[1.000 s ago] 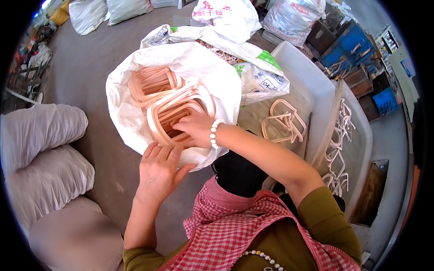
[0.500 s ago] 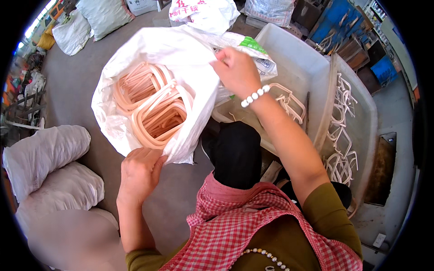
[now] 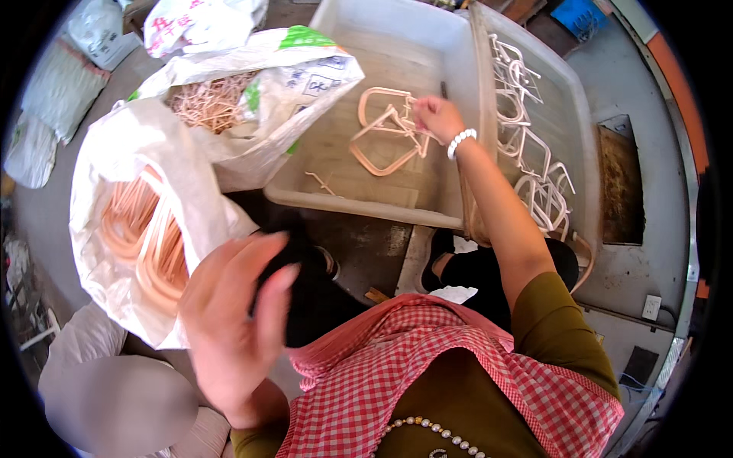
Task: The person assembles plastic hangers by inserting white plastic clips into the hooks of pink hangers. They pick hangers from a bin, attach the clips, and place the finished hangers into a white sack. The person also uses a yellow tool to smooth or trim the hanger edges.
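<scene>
My right hand point(image 3: 439, 120) is over the large whitish plastic tub, its fingers closed at the edge of a pink rounded plastic frame point(image 3: 382, 169). Two such frames seem to overlap there, with thin sprue-like bits between them. My left hand point(image 3: 233, 320) is raised in front of the white woven sack point(image 3: 114, 153), blurred, with thumb and fingers apart and nothing in it. Inside that sack lie stacked pink plastic frames point(image 3: 141, 217), partly covered by its folded rim.
A second sack point(image 3: 305, 69) with green print holds thin pink scraps point(image 3: 210, 99). The whitish tub point(image 3: 359, 202) adjoins another tub point(image 3: 584, 153) with several pale frames point(image 3: 527, 137). Full sacks point(image 3: 65, 84) stand far left; more lie at lower left.
Both hands have let go of the sack's rim. My right hand has moved right to the frames in the tub; my left is lifted off. The view has swung right.
</scene>
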Demonstrator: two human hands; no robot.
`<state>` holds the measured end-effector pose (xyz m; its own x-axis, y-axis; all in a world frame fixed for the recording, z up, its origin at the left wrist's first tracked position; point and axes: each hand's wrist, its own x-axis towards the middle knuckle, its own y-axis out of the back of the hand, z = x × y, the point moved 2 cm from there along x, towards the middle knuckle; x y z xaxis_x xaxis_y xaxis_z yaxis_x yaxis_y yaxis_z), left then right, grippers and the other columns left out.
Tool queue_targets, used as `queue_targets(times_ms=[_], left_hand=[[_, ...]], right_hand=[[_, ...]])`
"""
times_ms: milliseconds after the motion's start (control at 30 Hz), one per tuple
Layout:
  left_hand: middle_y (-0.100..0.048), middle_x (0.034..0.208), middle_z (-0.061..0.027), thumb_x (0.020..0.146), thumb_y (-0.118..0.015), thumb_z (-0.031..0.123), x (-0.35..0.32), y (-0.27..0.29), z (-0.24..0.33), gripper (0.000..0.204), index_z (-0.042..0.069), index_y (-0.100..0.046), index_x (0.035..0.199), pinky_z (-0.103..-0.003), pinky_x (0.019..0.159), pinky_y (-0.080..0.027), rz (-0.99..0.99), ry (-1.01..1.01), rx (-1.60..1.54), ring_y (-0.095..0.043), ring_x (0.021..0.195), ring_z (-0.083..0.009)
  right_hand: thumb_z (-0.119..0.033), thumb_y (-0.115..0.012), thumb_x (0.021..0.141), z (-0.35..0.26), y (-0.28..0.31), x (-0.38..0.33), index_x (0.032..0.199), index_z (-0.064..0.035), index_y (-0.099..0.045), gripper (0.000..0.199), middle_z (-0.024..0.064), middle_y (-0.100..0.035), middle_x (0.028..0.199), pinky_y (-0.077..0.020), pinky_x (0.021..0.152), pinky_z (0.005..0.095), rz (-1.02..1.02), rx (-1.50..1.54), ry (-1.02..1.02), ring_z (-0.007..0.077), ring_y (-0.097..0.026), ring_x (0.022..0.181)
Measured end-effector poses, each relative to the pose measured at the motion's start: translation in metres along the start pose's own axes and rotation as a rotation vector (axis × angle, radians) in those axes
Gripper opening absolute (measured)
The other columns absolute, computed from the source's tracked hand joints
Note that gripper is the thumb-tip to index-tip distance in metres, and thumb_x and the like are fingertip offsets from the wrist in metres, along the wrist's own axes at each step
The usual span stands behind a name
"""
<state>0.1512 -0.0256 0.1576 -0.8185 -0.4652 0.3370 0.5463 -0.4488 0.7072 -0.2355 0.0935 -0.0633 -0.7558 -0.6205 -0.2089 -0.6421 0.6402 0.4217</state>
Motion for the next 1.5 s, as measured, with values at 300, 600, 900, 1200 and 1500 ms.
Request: queue_targets(times_ms=[300, 600, 900, 1200, 1500], left_hand=[[-0.065, 0.091, -0.014, 0.085, -0.062, 0.019, 0.104, -0.163, -0.078, 0.021, 0.004, -0.061, 0.1, -0.042, 0.069, -0.049, -0.418, 0.069, 0.28, -0.063, 0.082, -0.0331], [-0.062, 0.091, -0.0142, 0.084, -0.062, 0.021, 0.111, -0.196, -0.097, 0.028, 0.005, -0.058, 0.107, -0.044, 0.071, -0.049, -0.601, 0.132, 0.351, -0.061, 0.084, -0.0345], [-0.061, 0.092, -0.015, 0.084, -0.063, 0.02, 0.116, -0.205, -0.095, 0.029, 0.004, -0.057, 0.107, -0.044, 0.071, -0.048, -0.726, 0.183, 0.354, -0.06, 0.084, -0.0355], [-0.061, 0.089, -0.015, 0.082, -0.064, 0.02, 0.113, -0.206, -0.099, 0.027, 0.004, -0.057, 0.102, -0.044, 0.069, -0.048, -0.665, 0.127, 0.309, -0.06, 0.083, -0.0351], [-0.063, 0.092, -0.0152, 0.082, -0.064, 0.022, 0.115, -0.199, -0.109, 0.028, 0.004, -0.059, 0.104, -0.044, 0.072, -0.049, -0.589, 0.132, 0.309, -0.062, 0.086, -0.0342]], right_hand=[[-0.018, -0.062, 0.084, 0.135, -0.026, 0.001, 0.109, 0.0003, -0.059, 0.031, 0.0166, -0.067, 0.083, -0.0539, 0.071, 0.0374, -0.085, -0.789, -0.146, 0.0293, -0.066, 0.077], [-0.02, -0.058, 0.084, 0.201, -0.017, 0.047, 0.141, -0.0149, -0.034, 0.062, 0.0197, -0.035, 0.141, -0.0308, 0.103, 0.0515, 0.18, -1.296, -0.13, 0.0332, -0.033, 0.133], [-0.03, -0.078, 0.066, 0.222, -0.024, 0.079, 0.122, -0.01, -0.049, 0.066, 0.0176, -0.05, 0.127, -0.0285, 0.108, 0.048, -0.126, -0.981, 0.145, 0.0313, -0.043, 0.123], [-0.033, -0.069, 0.072, 0.133, -0.067, 0.062, 0.109, -0.0074, -0.054, 0.048, 0.0194, -0.066, 0.089, -0.0516, 0.073, 0.0425, -0.239, -0.669, 0.049, 0.0364, -0.063, 0.085], [-0.029, -0.077, 0.068, -0.006, 0.008, 0.01, 0.103, -0.003, -0.059, 0.047, 0.0153, -0.066, 0.087, -0.0495, 0.073, 0.0355, -0.529, -0.667, 0.095, 0.0277, -0.064, 0.081]])
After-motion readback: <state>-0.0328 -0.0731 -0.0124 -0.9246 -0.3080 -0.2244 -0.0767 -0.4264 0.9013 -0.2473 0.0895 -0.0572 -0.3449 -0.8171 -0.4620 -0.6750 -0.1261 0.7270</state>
